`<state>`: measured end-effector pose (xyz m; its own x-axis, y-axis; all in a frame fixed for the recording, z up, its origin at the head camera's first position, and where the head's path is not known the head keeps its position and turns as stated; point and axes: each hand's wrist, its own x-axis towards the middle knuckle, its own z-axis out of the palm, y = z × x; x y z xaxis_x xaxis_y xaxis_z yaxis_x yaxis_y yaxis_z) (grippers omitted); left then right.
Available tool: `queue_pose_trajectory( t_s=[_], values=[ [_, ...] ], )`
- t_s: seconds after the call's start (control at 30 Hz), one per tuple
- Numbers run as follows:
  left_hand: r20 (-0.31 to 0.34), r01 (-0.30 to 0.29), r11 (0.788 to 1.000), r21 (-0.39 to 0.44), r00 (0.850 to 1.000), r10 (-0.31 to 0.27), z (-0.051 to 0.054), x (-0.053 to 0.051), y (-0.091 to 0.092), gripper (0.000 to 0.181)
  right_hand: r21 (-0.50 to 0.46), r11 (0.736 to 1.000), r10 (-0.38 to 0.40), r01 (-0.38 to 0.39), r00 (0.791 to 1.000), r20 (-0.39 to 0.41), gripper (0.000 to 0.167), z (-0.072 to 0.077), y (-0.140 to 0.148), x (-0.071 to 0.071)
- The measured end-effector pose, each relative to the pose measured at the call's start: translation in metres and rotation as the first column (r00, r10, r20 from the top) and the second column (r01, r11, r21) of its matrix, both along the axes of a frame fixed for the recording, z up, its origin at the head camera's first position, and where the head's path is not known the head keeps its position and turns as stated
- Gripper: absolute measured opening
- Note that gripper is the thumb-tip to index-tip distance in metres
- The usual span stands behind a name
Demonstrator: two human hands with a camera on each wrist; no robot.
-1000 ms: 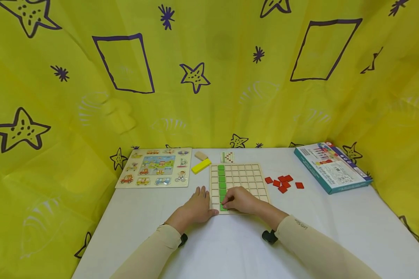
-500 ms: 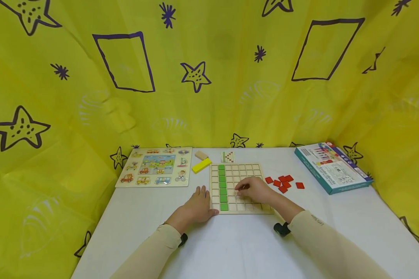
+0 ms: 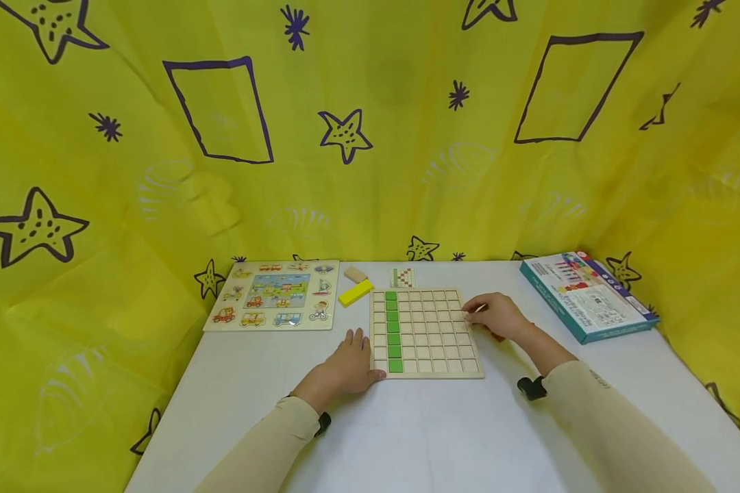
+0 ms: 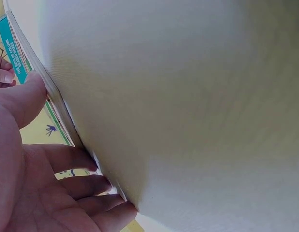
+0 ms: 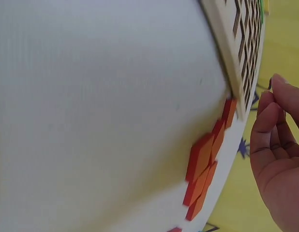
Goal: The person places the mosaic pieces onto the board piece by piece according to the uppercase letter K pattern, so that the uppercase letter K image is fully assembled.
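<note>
A pale wooden grid board [image 3: 442, 339] lies flat on the table, with a column of green tiles [image 3: 392, 317] second from its left side. My left hand [image 3: 348, 363] rests at the board's lower left, and the left wrist view has that hand [image 4: 43, 193] with its thumb against the board's edge [image 4: 55, 96]. Just past the board's right side is my right hand [image 3: 502, 318]; the right wrist view has this hand [image 5: 282, 145] with bent fingers and thumb close together, nothing visible between them. Beneath it lie red tiles [image 5: 200, 159], mostly hidden in the head view.
A picture puzzle board [image 3: 237, 318] is at the left. Near the grid board's back left are a yellow block [image 3: 355, 293] and a tan wooden piece [image 3: 355, 274]. Behind the grid board lies a small pattern card [image 3: 402, 277]. A teal-edged box [image 3: 586, 294] sits at the right.
My right hand has moved right from the green column, across the board, to above the red tiles. The bottom green tile is now uncovered by the hand. My left hand has stayed in place.
</note>
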<state>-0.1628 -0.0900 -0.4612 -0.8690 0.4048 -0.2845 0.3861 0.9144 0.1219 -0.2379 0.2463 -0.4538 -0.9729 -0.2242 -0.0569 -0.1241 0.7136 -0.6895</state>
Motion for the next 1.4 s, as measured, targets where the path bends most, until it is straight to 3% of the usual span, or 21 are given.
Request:
queue_pose_trajectory(
  t_s=[0.23, 0.6, 1.07, 1.4],
  values=[
    [0.008, -0.004, 1.0, 0.01, 1.0, 0.004, 0.004, 0.002, 0.0, 0.085, 0.066, 0.998, -0.019, 0.018, 1.0, 0.015, 0.022, -0.008, 0.018, -0.01],
    [0.005, 0.002, 1.0, 0.005, 1.0, -0.002, 0.002, 0.001, 0.001, 0.085, 0.151, 0.988, -0.03, 0.016, 0.996, 0.088, 0.029, -0.01, 0.019, -0.014],
    [-0.003, 0.0, 1.0, 0.005, 1.0, 0.0, -0.004, 0.0, -0.001, 0.086, 0.131, 0.991, -0.011, 0.003, 0.998, 0.057, 0.017, -0.008, 0.018, -0.013],
    [-0.02, 0.013, 1.0, -0.006, 1.0, -0.013, -0.003, -0.001, -0.001, 0.086, 0.093, 0.995, -0.032, 0.033, 0.999, -0.007, 0.016, 0.004, 0.012, -0.012]
  ],
)
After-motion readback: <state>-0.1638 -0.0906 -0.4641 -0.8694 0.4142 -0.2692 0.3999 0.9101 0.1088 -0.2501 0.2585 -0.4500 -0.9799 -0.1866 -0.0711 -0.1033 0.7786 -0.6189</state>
